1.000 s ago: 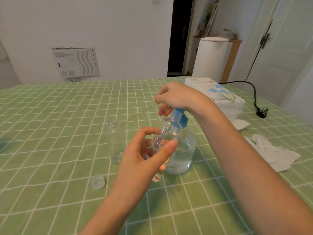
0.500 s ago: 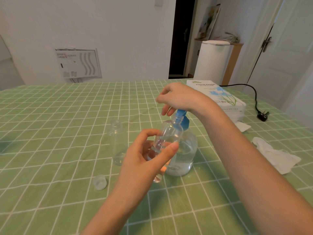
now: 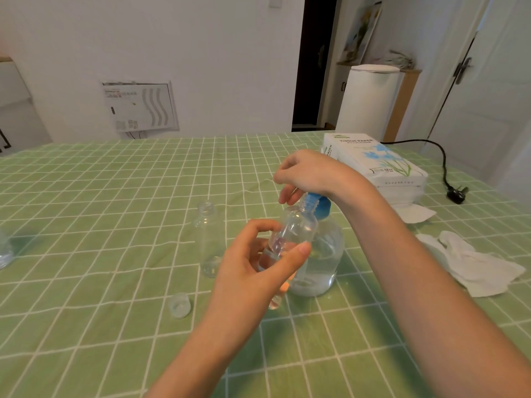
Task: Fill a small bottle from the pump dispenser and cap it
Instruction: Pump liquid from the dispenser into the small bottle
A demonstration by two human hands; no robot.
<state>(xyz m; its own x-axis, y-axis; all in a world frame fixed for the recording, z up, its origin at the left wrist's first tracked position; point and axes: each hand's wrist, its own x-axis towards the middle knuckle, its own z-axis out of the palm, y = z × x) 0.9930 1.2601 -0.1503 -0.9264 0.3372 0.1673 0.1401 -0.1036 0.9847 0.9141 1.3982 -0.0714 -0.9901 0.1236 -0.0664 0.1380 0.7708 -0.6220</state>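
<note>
My left hand (image 3: 258,265) grips a small clear bottle (image 3: 293,234), tilted with its mouth up under the blue nozzle of the pump dispenser (image 3: 321,254). A little liquid sits in the small bottle. My right hand (image 3: 310,175) rests on top of the dispenser's blue pump head, fingers curled down over it. The dispenser is a round clear bottle partly filled with clear liquid, standing on the green checked tablecloth (image 3: 115,196). A second empty small bottle (image 3: 208,239) stands uncapped to the left. A clear cap (image 3: 179,304) lies on the cloth in front of it.
A tissue paper pack (image 3: 376,168) lies at the back right, with crumpled white tissues (image 3: 477,265) in front of it. A black cable and plug (image 3: 457,193) lie by the right edge. Part of another clear object (image 3: 4,251) shows at the far left.
The view has shifted slightly. My hands, the small bottle and the dispenser keep nearly the same pose; the right hand stays on the pump head.
</note>
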